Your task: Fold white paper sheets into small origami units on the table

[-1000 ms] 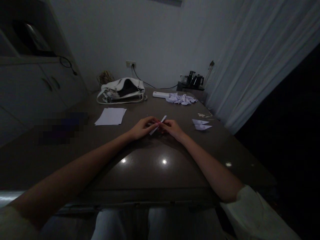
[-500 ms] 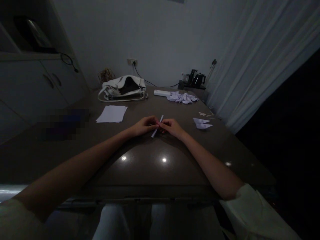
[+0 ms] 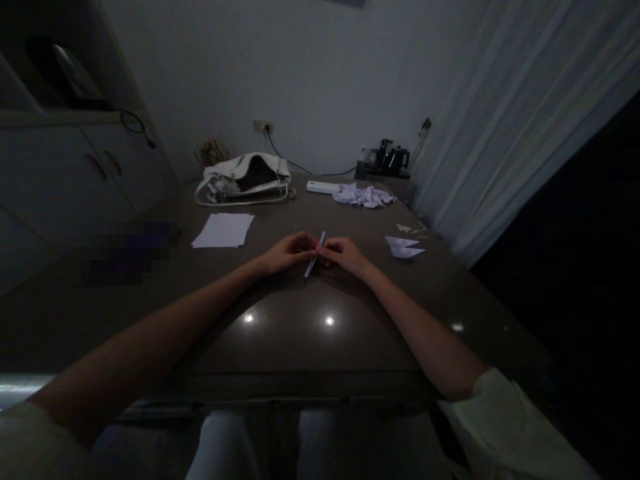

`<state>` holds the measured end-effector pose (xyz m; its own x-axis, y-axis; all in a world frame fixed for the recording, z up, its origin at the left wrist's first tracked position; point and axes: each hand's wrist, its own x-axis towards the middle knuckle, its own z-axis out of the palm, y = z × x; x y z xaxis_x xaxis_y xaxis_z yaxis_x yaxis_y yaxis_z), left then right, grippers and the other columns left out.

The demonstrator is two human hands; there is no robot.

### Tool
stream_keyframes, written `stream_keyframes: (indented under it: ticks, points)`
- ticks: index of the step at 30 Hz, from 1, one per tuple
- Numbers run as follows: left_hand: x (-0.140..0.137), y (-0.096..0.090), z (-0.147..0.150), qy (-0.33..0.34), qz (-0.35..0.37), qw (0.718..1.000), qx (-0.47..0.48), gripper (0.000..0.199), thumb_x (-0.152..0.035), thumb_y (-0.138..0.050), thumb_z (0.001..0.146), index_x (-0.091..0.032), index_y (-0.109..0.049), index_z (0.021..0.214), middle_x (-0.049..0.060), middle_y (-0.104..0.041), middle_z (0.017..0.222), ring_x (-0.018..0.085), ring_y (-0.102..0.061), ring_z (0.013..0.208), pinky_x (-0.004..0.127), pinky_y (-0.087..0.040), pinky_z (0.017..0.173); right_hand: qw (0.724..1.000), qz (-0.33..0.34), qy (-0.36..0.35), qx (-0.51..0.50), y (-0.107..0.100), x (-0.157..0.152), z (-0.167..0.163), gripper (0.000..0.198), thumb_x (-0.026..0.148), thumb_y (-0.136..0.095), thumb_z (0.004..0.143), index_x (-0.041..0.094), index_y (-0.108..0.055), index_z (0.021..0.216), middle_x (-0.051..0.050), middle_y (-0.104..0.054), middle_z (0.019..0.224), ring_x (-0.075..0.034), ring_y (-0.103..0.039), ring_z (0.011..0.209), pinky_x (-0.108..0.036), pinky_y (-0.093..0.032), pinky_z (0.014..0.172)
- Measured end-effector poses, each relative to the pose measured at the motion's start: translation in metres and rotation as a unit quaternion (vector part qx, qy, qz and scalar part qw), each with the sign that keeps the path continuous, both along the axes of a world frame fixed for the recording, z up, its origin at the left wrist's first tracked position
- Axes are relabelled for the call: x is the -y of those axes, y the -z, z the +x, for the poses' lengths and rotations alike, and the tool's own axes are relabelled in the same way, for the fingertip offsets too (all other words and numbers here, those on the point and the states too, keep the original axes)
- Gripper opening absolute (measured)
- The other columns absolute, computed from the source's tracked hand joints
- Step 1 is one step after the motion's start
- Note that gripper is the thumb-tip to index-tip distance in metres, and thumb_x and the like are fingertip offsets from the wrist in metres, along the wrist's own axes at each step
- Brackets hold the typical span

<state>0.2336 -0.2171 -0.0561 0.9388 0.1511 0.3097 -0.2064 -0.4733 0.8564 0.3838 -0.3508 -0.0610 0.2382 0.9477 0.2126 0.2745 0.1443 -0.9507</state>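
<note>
A narrow strip of folded white paper (image 3: 311,267) slants between my hands above the table (image 3: 285,333). My left hand (image 3: 293,252) pinches it from the left with thumb and fingers. From the right, my right hand (image 3: 343,253) grips the same piece near its middle, and the fingertips of both hands meet there. The paper's two ends stick out beyond the fingers; its middle is hidden by them. To the right lies a folded paper shape (image 3: 404,248) with two pointed parts. A stack of white paper sheets (image 3: 225,230) rests to the left.
At the back stand a white handbag (image 3: 245,179), a long white object (image 3: 321,187) and a heap of crumpled or folded paper (image 3: 365,195). Small pale scraps (image 3: 410,229) lie near the right edge. Behind are a black kettle (image 3: 399,160) and a white curtain (image 3: 465,133).
The folded paper has turned slightly in my fingers and shows a thin dark line along its length. Both hands stay in nearly the same place.
</note>
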Motion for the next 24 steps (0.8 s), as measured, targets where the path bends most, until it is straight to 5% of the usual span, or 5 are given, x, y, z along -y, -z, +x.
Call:
stream_keyframes:
  ticks: [24]
  points:
    - [-0.0057, 0.0027, 0.0016, -0.046, 0.014, 0.999, 0.019, 0.04, -0.042, -0.062, 0.079, -0.012, -0.058, 0.105, 0.01, -0.066, 0.101, 0.023, -0.063, 0.096, 0.039, -0.048, 0.088, 0.997, 0.021, 0.08, 0.012, 0.0049, -0.0015, 0.003, 0.02, 0.022, -0.062, 0.072, 0.023, -0.044, 0.08, 0.009, -0.06, 0.055, -0.01, -0.054, 0.043, -0.02, -0.043, 0.044]
